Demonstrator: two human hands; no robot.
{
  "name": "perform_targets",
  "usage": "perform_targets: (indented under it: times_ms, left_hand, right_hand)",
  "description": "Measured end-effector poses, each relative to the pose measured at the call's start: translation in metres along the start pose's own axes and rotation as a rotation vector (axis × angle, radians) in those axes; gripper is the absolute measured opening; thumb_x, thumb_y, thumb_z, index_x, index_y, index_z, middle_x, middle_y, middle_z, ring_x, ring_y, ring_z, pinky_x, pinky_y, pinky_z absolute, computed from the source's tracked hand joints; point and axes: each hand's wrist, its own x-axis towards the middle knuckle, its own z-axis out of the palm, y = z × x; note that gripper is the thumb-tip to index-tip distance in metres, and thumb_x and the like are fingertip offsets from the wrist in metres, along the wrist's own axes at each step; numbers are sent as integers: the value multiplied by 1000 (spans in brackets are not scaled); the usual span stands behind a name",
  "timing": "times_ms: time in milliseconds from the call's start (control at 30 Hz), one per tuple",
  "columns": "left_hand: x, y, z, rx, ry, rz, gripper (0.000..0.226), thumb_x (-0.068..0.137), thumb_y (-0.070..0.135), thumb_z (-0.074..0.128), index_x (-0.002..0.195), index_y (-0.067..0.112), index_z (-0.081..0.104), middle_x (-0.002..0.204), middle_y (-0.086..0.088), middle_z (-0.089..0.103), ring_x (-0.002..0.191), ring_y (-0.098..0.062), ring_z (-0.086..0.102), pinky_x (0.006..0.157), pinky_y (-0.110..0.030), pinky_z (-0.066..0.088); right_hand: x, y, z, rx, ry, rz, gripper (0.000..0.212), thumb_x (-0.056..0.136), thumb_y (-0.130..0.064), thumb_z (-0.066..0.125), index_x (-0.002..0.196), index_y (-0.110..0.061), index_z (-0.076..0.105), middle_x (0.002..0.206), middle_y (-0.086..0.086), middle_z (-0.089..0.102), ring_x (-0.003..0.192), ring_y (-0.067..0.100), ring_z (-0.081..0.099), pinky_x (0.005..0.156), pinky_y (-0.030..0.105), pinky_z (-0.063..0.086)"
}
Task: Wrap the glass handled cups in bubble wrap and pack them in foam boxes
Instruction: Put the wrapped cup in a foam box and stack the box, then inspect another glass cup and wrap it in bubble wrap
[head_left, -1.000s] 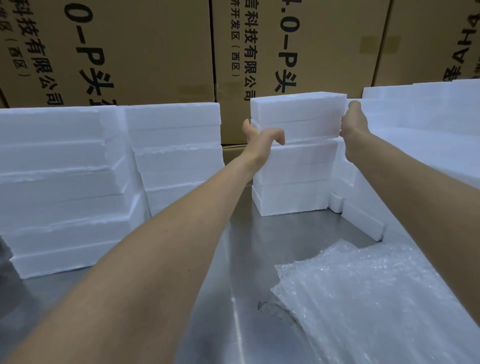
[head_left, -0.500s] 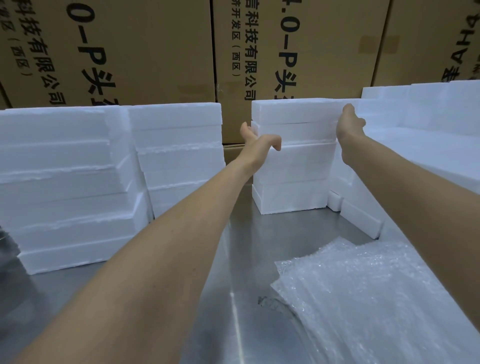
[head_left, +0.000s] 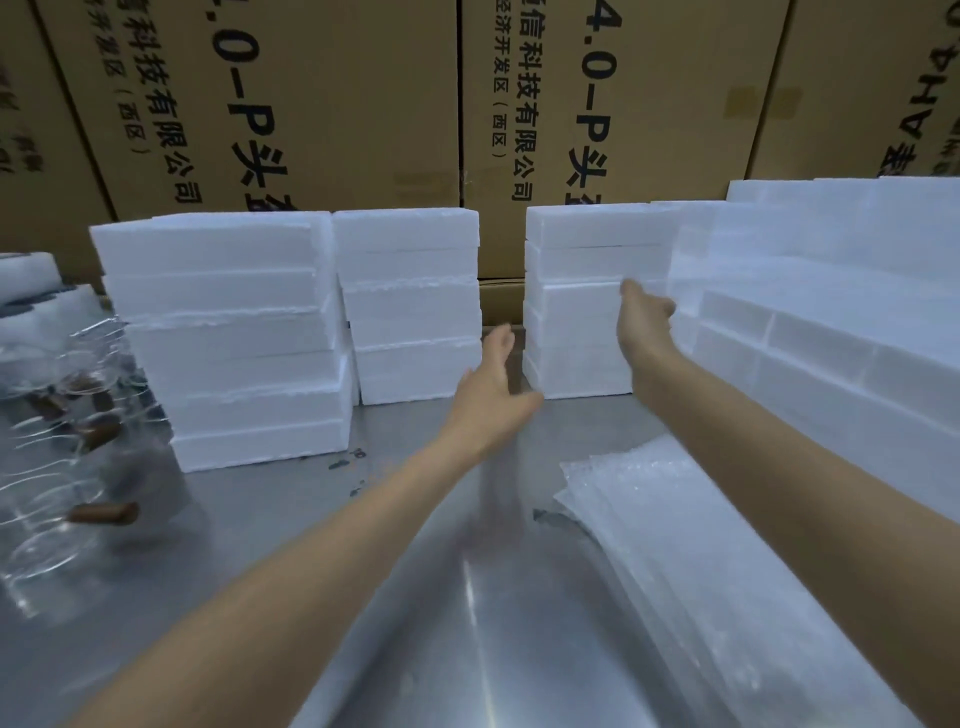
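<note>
**Two empty hands reach toward stacked foam boxes**

Both arms stretch over a steel table (head_left: 415, 597). The left hand (head_left: 493, 387) and right hand (head_left: 641, 317) hang with fingers loose, grasping nothing, in front of a stack of white foam boxes (head_left: 587, 312). Glass cups (head_left: 67, 457) with brown handles sit at far left, blurred and cut off by the edge. Bubble wrap sheets (head_left: 691, 561) lie lower right, partly hidden under the right forearm.
</note>
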Motion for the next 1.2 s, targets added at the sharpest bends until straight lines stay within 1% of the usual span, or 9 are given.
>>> perform_targets:
  times_ms: [100, 233, 333, 433, 533, 633, 867, 1067, 1200]
  left_hand:
    - [-39, -19, -3, 55, 21, -30, 61, 88, 14, 60, 144, 16, 37, 148, 2, 42, 136, -16, 38, 108, -23, 29]
    - [-82, -36, -11, 70, 78, -87, 41, 85, 5, 56, 123, 19, 59, 127, 3, 59, 111, -13, 54, 90, -18, 37]
    - [-114, -48, -17, 64, 111, -136, 31, 83, 7, 57, 104, 29, 64, 115, 4, 66, 94, -10, 58, 81, -21, 42]
    - [-139, -57, -28, 64, 96, -145, 31, 82, 5, 56, 99, 29, 65, 111, -3, 66, 94, -17, 61, 92, -33, 48]
    - [-155, -60, -40, 56, 129, -146, 32, 81, 4, 54, 93, 34, 60, 112, 0, 62, 97, -14, 57, 92, -30, 47]
    - [-165, -65, -50, 142, 159, -99, 29, 82, 7, 54, 93, 33, 59, 109, 8, 54, 102, -9, 53, 80, -14, 36]
    - [-165, -77, -88, 631, 425, -178, 36, 85, 16, 54, 120, 17, 59, 128, -5, 53, 119, -29, 46, 103, -34, 28]
    - [-162, -98, -116, 995, 450, -267, 55, 82, 25, 55, 135, 12, 43, 153, -12, 23, 143, -28, 14, 117, -47, 6]
    - [-161, -110, -133, 965, 520, -466, 78, 80, 36, 60, 144, 9, 27, 158, -16, -5, 146, -35, -10, 115, -53, -8]
  right_hand:
    - [-50, 23, 13, -13, -164, 5, 37, 99, -32, 35, 125, -8, 42, 103, 3, 46, 91, 19, 45, 76, 29, 32]
    - [-112, 54, 26, 20, -358, 97, 18, 94, -19, 46, 78, -19, 52, 86, 3, 57, 81, 16, 53, 68, 28, 35]
    - [-153, 84, 34, 89, -449, 184, 15, 94, -14, 48, 81, -20, 55, 82, -2, 61, 76, 9, 57, 65, 25, 39]
    - [-177, 108, 39, -31, -394, -27, 20, 91, -8, 48, 82, -22, 57, 86, -1, 63, 82, 14, 61, 68, 25, 46]
    - [-188, 114, 40, -214, -381, -193, 24, 86, -9, 51, 75, -29, 58, 84, -3, 67, 88, 20, 63, 83, 37, 50]
    - [-190, 117, 38, -244, -390, -205, 25, 86, -11, 47, 76, -30, 59, 72, -9, 67, 79, 13, 64, 81, 38, 52]
    - [-187, 116, 39, -235, -382, -200, 24, 87, -10, 44, 78, -27, 59, 65, -8, 64, 64, 8, 58, 64, 26, 43]
    - [-186, 115, 38, -232, -376, -201, 23, 87, -11, 45, 78, -26, 59, 64, -8, 63, 62, 9, 57, 58, 24, 40]
    - [-186, 114, 38, -220, -378, -199, 24, 88, -10, 45, 76, -26, 59, 63, -7, 62, 59, 7, 55, 54, 21, 38]
